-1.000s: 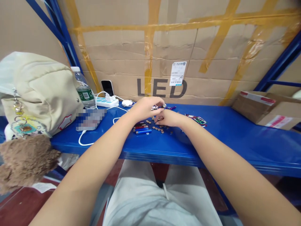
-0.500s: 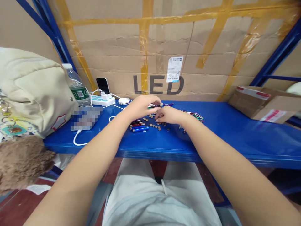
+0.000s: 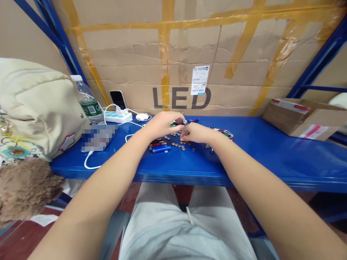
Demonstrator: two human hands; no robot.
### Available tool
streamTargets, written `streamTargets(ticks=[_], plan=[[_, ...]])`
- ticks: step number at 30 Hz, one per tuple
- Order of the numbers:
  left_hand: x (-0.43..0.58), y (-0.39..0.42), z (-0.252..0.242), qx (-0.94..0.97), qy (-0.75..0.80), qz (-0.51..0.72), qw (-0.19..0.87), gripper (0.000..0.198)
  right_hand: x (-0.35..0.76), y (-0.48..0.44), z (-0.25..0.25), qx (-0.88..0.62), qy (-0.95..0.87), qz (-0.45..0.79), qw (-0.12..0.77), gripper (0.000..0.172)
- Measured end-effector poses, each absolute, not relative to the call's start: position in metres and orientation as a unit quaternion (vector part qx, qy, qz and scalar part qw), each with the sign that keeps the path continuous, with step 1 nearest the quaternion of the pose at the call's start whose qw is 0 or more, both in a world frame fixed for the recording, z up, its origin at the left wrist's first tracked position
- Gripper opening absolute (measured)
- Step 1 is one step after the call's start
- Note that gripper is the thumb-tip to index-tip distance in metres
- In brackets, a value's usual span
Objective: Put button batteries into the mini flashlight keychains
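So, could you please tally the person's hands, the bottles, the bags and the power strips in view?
Left hand and right hand: 2 hands
Bottle: 1
Bag: 1
Power strip: 1
Total: 5

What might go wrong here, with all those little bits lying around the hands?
Possibly three things. The right hand is down among loose small discs, so it might brush some aside. The left hand appears to hold a round-ended item in its fingertips, which might slip. And the white cable passes close to the left forearm in this view, so it might get snagged.
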State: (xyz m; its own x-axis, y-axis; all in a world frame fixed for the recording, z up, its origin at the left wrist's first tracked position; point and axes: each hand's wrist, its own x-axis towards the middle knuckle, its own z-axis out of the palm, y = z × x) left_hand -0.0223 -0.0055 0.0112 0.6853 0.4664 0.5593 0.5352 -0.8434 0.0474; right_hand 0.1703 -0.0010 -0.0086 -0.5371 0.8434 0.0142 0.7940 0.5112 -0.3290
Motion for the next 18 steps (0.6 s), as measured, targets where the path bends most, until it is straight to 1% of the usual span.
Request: streamTargets(ticks=[6,18], plan=[[-0.0230,-0.0072,0.0132,-0.909,-0.282,-0.302,0.057,0.016,0.1710,-0.0027,-0.0051,-0.504,-0.850,0.135,0.067,0.012],[-0.0236,-0.0036,0.0101,-0.910,-0.294,-0.291,0.025,0.018,0.1711,-0.0072,-0.0049,-0.489,-0.858,0.145,0.059,0.015]])
